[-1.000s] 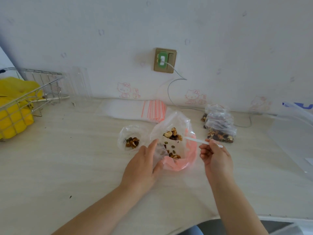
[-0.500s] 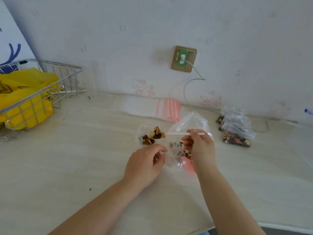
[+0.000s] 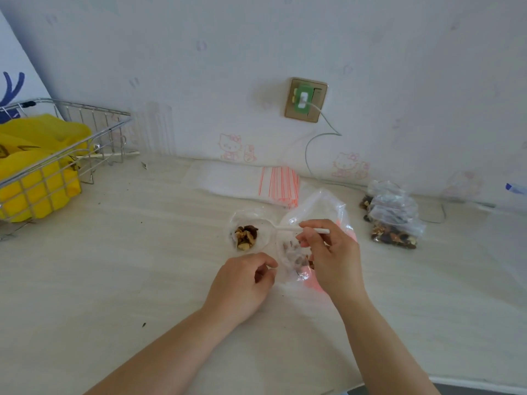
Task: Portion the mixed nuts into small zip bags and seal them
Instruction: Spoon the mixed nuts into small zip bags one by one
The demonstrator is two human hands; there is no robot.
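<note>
A small clear zip bag (image 3: 247,223) stands open on the counter with mixed nuts (image 3: 245,237) in it. To its right lies the large clear bag with pink lining (image 3: 319,206), nuts showing inside. My right hand (image 3: 328,252) pinches the handle of a white plastic spoon (image 3: 285,228), whose bowl reaches over the small bag's right edge. With curled fingers, my left hand (image 3: 242,280) holds the large bag's near left edge, just below the small bag.
A stack of empty zip bags with red seal strips (image 3: 251,183) lies by the wall. Filled nut bags (image 3: 393,220) sit at the right. A wire basket with a yellow bag (image 3: 42,155) stands at the left. A cable (image 3: 316,138) hangs from the wall socket.
The spoon came out of the large bag loaded and swung left to the small bag. The nuts are now in the small bag. My left hand stayed at the large bag's edge.
</note>
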